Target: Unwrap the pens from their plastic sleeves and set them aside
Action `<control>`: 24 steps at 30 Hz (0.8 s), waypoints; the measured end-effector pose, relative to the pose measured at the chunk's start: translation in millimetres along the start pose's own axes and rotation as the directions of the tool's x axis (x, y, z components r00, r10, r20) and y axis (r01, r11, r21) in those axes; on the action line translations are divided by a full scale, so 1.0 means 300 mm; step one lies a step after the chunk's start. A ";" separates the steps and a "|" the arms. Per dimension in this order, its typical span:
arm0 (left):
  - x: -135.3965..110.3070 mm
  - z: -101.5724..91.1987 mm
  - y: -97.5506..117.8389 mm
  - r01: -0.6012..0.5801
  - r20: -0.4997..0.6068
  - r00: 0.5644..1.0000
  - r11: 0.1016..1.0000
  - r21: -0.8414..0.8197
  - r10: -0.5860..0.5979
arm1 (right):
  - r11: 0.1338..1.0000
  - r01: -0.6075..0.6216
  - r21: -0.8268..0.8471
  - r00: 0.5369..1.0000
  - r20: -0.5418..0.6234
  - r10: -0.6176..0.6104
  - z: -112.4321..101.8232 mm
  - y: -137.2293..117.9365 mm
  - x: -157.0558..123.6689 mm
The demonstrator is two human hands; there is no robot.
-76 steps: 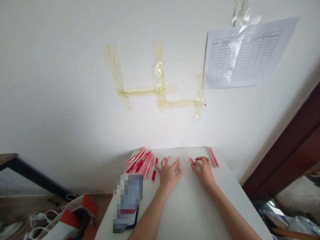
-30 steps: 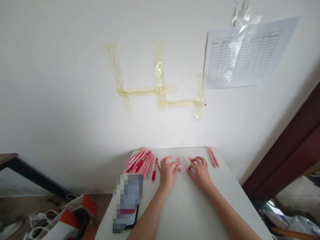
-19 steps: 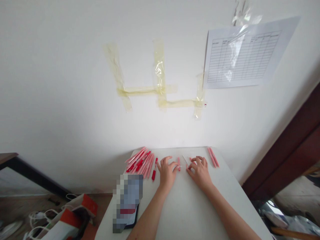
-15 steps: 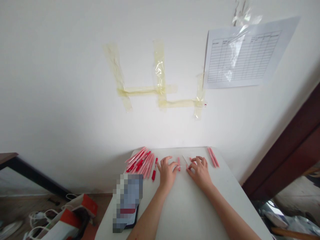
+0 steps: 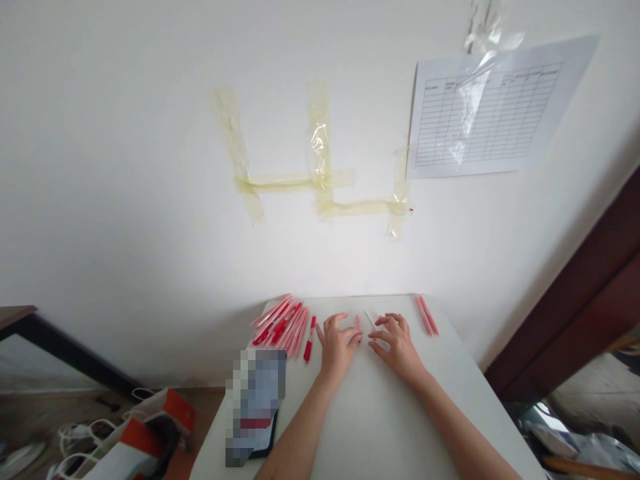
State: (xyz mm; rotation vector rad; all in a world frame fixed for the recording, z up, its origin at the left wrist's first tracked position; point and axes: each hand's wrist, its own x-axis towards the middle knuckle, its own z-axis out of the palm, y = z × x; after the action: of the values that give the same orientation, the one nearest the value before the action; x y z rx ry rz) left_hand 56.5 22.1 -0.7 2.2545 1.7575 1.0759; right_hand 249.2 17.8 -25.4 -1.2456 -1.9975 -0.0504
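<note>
My left hand (image 5: 337,347) is curled over the table, with thumb and a finger closed around the lower end of a slim pink pen part (image 5: 357,323). My right hand (image 5: 398,348) is opposite, thumb and fingers apart, nothing clearly gripped. Just beyond its fingertips lies a thin white pen refill (image 5: 370,319). A pink piece (image 5: 381,324) shows partly behind those fingers. Left of my left hand lies a red pen (image 5: 309,340) with a clear section. Farther left is a heap of pink and red pens (image 5: 283,323).
Two pink pens (image 5: 427,315) lie at the white table's (image 5: 370,427) right back edge. A phone (image 5: 260,407), partly blurred out, lies at front left. The wall (image 5: 150,167) behind carries tape strips and a printed sheet (image 5: 480,120). Bags (image 5: 145,427) stand on the floor at left.
My left hand has shifted slightly right, its thumb and finger now over the pink part. My right hand's thumb and finger have spread apart. The pen heap is unchanged.
</note>
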 end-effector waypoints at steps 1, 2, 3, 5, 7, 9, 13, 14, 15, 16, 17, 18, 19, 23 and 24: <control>0.001 0.000 0.002 0.007 0.008 1.000 1.000 -0.005 -0.006 | 1.000 -0.001 0.002 1.000 -0.001 0.001 0.003 0.000 0.000; 0.002 0.000 0.003 0.014 0.017 1.000 1.000 -0.011 -0.014 | 1.000 -0.002 0.002 1.000 -0.001 0.002 0.006 0.001 0.001; 0.003 0.000 0.005 0.023 0.027 0.999 1.000 -0.019 -0.022 | 1.000 -0.001 0.000 1.000 0.000 0.001 0.008 0.002 0.001; 0.005 0.002 0.006 0.036 0.046 0.998 0.999 -0.039 -0.034 | 1.000 0.002 -0.003 1.000 0.001 -0.002 0.012 0.003 0.002; 0.007 0.003 0.005 0.044 0.055 0.998 0.997 -0.056 -0.041 | 1.000 -0.001 -0.004 1.000 0.002 0.001 0.015 0.003 0.002; 0.007 0.003 0.004 0.048 0.053 0.998 0.997 -0.067 -0.044 | 1.000 -0.007 -0.008 1.000 0.002 0.007 0.018 0.002 0.002; 0.005 0.003 0.003 0.051 0.034 0.998 0.996 -0.067 -0.049 | 1.000 -0.004 -0.018 1.000 0.017 0.004 0.020 0.000 0.002; 0.005 0.004 0.003 0.052 0.032 0.998 0.996 -0.066 -0.050 | 1.000 -0.002 -0.017 1.000 0.021 0.002 0.020 0.000 0.002; 0.004 0.005 0.003 0.051 0.032 0.998 0.997 -0.065 -0.049 | 1.000 -0.002 -0.015 1.000 0.024 0.002 0.021 0.000 0.002; 0.004 0.006 0.002 0.050 0.031 0.998 0.997 -0.063 -0.048 | 1.000 -0.002 -0.012 1.000 0.027 0.003 0.022 0.001 0.002; 0.004 0.007 0.001 0.046 0.031 0.999 0.997 -0.060 -0.044 | 1.000 -0.004 -0.010 1.000 0.028 0.004 0.023 0.002 0.002; 0.004 0.009 0.000 0.043 0.029 0.999 0.998 -0.056 -0.041 | 1.000 -0.007 -0.009 1.000 0.027 0.008 0.025 0.004 0.002; 0.003 0.011 -0.002 0.040 0.022 0.999 0.998 -0.049 -0.039 | 1.000 -0.012 -0.010 1.000 0.025 0.012 0.027 0.006 0.001; 0.001 0.014 -0.010 0.029 -0.022 0.999 1.000 0.000 -0.029 | 0.997 -0.045 -0.060 0.999 0.002 0.045 0.036 0.013 0.001; 0.000 0.013 -0.011 0.032 -0.025 0.999 0.999 0.012 -0.032 | 0.995 -0.051 -0.081 0.999 -0.006 0.050 0.037 0.012 0.002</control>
State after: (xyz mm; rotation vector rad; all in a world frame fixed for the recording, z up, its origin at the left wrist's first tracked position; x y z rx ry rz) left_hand 56.0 24.7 -5.2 2.2212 1.8082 1.0945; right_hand 245.5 24.6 -34.1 -1.3455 -1.9767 -0.1099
